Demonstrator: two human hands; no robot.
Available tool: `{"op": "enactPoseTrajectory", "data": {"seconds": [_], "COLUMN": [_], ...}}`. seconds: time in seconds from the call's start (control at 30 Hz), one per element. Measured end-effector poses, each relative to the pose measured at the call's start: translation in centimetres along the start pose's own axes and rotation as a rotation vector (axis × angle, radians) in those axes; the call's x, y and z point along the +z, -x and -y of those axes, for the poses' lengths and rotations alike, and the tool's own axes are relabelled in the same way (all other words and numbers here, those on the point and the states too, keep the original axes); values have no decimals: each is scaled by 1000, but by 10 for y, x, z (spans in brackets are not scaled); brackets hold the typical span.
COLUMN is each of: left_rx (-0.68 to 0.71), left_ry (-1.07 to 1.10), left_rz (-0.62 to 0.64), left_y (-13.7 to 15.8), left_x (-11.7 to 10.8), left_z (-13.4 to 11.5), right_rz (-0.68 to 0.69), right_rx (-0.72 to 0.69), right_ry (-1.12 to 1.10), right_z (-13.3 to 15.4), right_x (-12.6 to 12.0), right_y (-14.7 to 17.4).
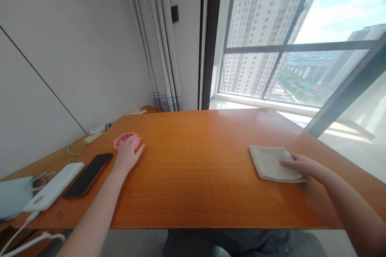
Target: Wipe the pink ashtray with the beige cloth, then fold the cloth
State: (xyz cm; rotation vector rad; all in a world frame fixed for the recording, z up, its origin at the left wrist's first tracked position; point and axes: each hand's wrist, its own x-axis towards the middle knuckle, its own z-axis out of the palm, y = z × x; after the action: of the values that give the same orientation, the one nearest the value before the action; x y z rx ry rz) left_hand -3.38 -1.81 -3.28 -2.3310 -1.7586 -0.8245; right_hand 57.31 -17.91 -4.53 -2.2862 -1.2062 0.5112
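Note:
On the left part of the orange-brown table, my left hand [128,150] reaches over a small pink rounded object [118,142], its fingers curled across the top and its thumb held out to the side. The hand partly covers this object, so I cannot make out its exact kind. To the right, a beige cloth [268,162] lies folded into a rough square on the tabletop. My right hand [300,164] grips the cloth's right edge, thumb on top and the other fingers hidden from view.
A black phone [88,175] and a white power bank [56,186] with a cable plugged in lie along the wooden table's [187,168] left side. Behind them are a power strip [98,129] and cords. A curtain [158,40] and large window stand beyond the far edge.

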Motion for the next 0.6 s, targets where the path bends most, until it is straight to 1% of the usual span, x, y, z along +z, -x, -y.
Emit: {"op": "enactPoseTrajectory", "data": {"seconds": [0.03,0.07,0.1,0.13,0.2,0.27,0.33,0.37,0.4,0.43,0.47,0.5,0.53,0.57,0.6], "left_rx": [54,78,86,79,-10,-199,-315,-349,-367,-383,-395,-401,-401,-378,-356], "left_ry": [127,253,377,510,788,1110,1405,1495,1536,1524,1460,1349,1199,1008,811], "left_rz": [59,145,246,360,501,559,672,711,717,666,560,421,269,164,120], "left_y": [5,10,16,22,35,44,50,50,50,48,46,44,42,41,42], "left_x": [0,2,5,9,18,25,26,23,19,13,6,-2,-9,-16,-22], "left_z": [-19,-39,-61,-83,-125,-160,-182,-187,-187,-182,-172,-156,-134,-108,-80], "right_rz": [82,128,171,210,294,374,434,459,490,529,586,641,681,702,699], "right_rx": [11,25,2,-57,-186,-231,-261,-268,-283,-316,-355,-389,-413,-421,-420], "right_ry": [-103,-180,-244,-338,-491,-622,-780,-840,-875,-890,-886,-871,-848,-818,-782], "right_z": [16,35,56,79,125,167,201,213,223,230,234,235,234,230,226], "right_x": [1,3,6,11,23,41,62,73,83,93,102,109,115,119,122], "right_y": [8,18,29,40,63,84,100,106,110,113,115,115,114,112,110]}}
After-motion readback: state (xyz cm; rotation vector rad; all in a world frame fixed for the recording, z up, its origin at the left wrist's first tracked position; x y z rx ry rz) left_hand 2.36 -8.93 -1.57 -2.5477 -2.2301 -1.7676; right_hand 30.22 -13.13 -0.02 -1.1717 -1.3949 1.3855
